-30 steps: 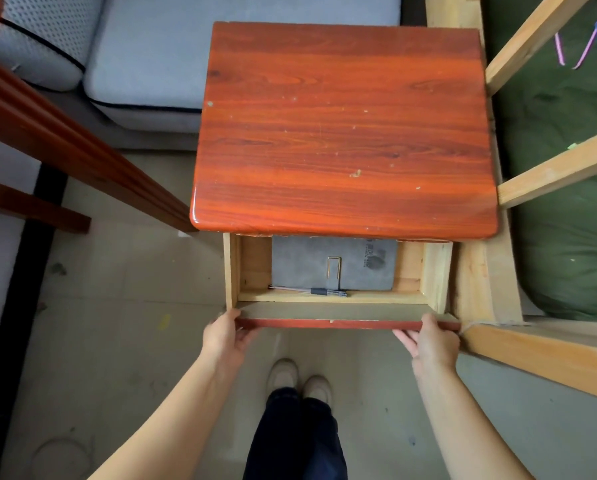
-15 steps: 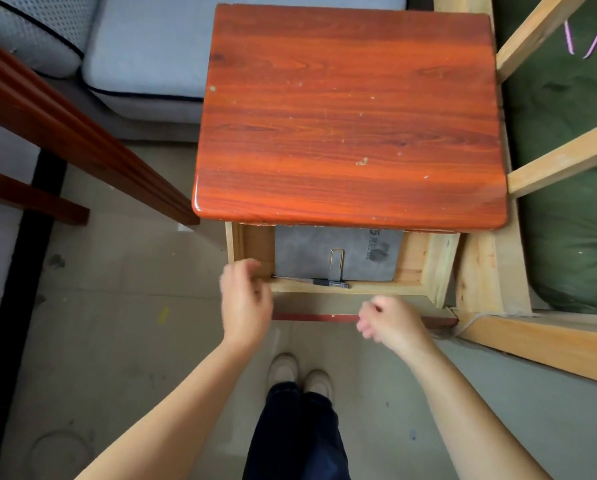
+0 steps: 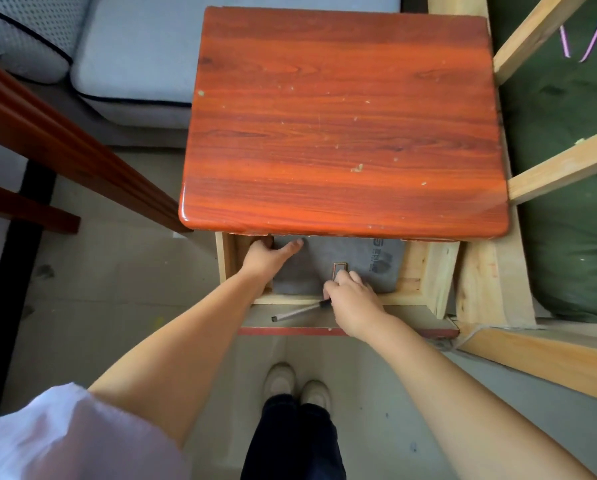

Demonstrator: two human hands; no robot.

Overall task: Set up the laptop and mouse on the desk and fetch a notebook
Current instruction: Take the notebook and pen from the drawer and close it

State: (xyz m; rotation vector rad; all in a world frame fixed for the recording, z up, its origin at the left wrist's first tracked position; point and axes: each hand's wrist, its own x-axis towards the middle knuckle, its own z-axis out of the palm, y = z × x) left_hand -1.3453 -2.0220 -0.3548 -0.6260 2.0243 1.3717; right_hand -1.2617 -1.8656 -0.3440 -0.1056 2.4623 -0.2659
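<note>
A grey notebook [image 3: 362, 268] with a metal clasp lies in the open drawer [image 3: 425, 271] under the red wooden desk top [image 3: 342, 126]. My left hand [image 3: 267, 254] reaches into the drawer's left side. Its thumb lies on the notebook's cover and its fingers curl over the notebook's left edge. My right hand [image 3: 350, 296] curls round the notebook's near edge by the clasp. A pen [image 3: 298, 311] slants over the drawer's front board, its dark end at my right thumb. No laptop or mouse is in view.
A grey sofa cushion [image 3: 134, 50] lies beyond the desk on the left. A dark red wooden rail [image 3: 65, 147] runs along the left. A pale wooden frame [image 3: 560, 168] over green fabric stands close on the right. My feet [image 3: 297, 388] are on the floor below the drawer.
Both hands let go of the drawer's front board and reached into the drawer onto the notebook. The pen moved from lying flat inside to slanting over the front board.
</note>
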